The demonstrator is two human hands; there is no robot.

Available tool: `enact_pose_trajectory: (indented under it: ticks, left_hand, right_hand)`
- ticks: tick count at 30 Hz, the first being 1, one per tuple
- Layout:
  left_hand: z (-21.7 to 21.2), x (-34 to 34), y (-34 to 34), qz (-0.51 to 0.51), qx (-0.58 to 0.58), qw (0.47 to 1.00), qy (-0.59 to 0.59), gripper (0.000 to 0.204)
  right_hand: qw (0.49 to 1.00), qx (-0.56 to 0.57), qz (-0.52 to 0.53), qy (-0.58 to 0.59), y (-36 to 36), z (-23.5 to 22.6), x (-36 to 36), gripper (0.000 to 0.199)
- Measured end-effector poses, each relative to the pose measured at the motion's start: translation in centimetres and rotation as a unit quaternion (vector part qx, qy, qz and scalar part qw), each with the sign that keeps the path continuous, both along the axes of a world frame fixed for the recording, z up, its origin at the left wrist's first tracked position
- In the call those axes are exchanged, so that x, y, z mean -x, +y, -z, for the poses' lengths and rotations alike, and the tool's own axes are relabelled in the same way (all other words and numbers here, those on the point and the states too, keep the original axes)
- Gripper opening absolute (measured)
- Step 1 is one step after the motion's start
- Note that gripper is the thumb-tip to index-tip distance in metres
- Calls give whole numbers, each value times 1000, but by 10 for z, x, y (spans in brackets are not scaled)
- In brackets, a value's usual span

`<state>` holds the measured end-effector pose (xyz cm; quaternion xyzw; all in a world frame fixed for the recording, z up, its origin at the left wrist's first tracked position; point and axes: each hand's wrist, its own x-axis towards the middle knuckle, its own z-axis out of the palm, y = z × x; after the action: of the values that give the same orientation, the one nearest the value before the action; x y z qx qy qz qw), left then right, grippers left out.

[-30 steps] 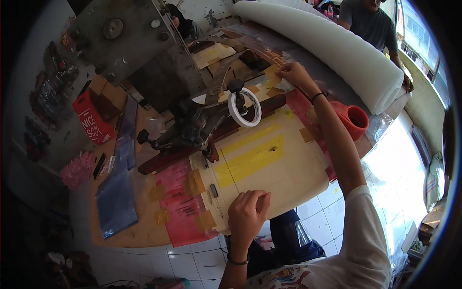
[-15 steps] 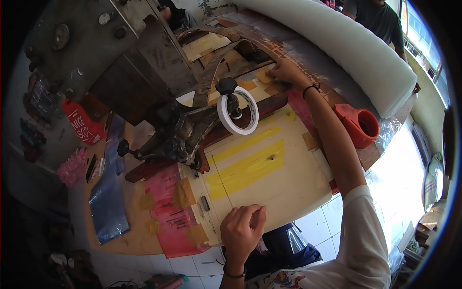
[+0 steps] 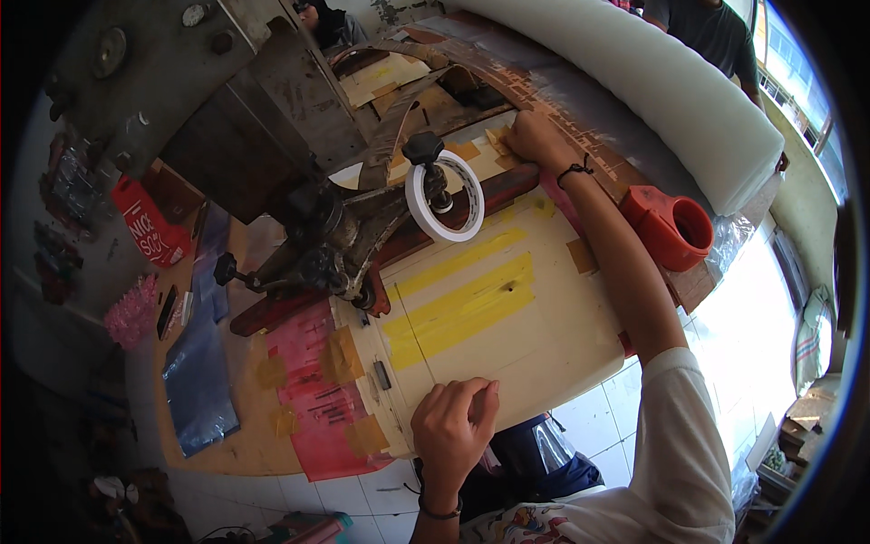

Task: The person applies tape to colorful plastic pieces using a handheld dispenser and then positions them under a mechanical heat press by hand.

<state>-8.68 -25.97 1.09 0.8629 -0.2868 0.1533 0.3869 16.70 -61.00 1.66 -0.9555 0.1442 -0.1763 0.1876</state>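
My right hand reaches to the far edge of the cream board, its fingers curled beside a piece of tan tape. Its fingertips are hidden, so what they grip cannot be made out. My left hand rests loosely closed at the near edge of the cream board, thumb against the forefinger, nothing showing in it. Yellow strips run across the board. Along its left side lies pink sheeting held with tan tape patches. A dark metal clamp arm crosses over the board.
A white tape roll hangs on the clamp's knob. An orange-red tape dispenser stands right of my right forearm. A thick white roll lies at the back. Blue film lies at left. Other people are at the far side.
My right hand has shifted slightly and its fingers have curled in more beside the tan tape. The view has moved a little; my left hand stays about where it was.
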Motion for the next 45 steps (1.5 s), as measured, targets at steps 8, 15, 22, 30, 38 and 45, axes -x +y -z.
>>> enact_pose_trajectory:
  ticks: [8, 15, 22, 30, 38, 45]
  left_hand:
    - [0, 2, 0, 11, -18, 1000, -3, 9]
    - [-1, 3, -2, 1, -39, 999, -12, 9]
    - [1, 1, -5, -11, -15, 999, -33, 11]
    - [3, 3, -9, -5, -18, 999, -43, 11]
    - [6, 6, -6, -27, -25, 996, -87, 11]
    - [3, 11, 0, 12, -24, 996, -88, 15]
  right_hand:
    - [990, 83, 56, -102, -14, 19, 10, 36]
    - [957, 138, -245, 71, -19, 9, 8, 41]
    - [946, 242, -159, 142, -3, 25, -1, 54]
    - [979, 119, -151, 74, -23, 53, -9, 57]
    - [956, 224, -142, 127, -10, 40, -9, 55]
    - [917, 326, -212, 87, -21, 16, 56, 63]
